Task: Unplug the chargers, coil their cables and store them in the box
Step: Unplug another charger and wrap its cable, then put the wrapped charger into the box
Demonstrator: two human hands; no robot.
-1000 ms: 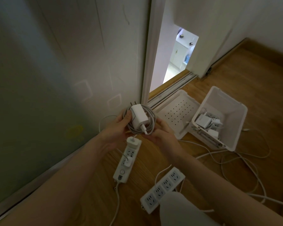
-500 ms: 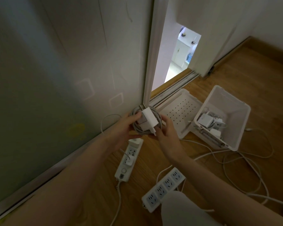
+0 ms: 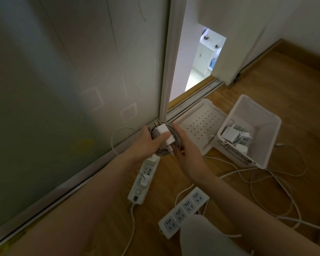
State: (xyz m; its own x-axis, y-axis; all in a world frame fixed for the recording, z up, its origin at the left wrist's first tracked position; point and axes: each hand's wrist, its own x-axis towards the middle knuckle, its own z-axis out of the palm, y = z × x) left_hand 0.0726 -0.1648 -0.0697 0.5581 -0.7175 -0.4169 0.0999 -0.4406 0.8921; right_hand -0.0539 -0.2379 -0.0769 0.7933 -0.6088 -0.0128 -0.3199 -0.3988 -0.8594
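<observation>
A white charger (image 3: 164,134) lies against its grey coiled cable (image 3: 174,145), held above the floor near the wall. My left hand (image 3: 146,143) grips the bundle, thumb pressed across the charger. My right hand (image 3: 188,150) cups the coil from the right side. The white box (image 3: 262,135) stands to the right with several chargers (image 3: 231,135) inside. Below my hands a power strip (image 3: 142,180) has two small plugs (image 3: 144,179) in it. A second power strip (image 3: 183,211) lies nearer me with bare sockets.
The perforated white lid (image 3: 198,124) lies between my hands and the box. Loose white cables (image 3: 266,182) sprawl over the wooden floor at right. A wall and sliding door track (image 3: 192,104) are close ahead. My knee (image 3: 201,235) is at the bottom.
The bundle has turned in my hands and my left thumb now lies across the charger. My right hand has shifted round the coil's right side.
</observation>
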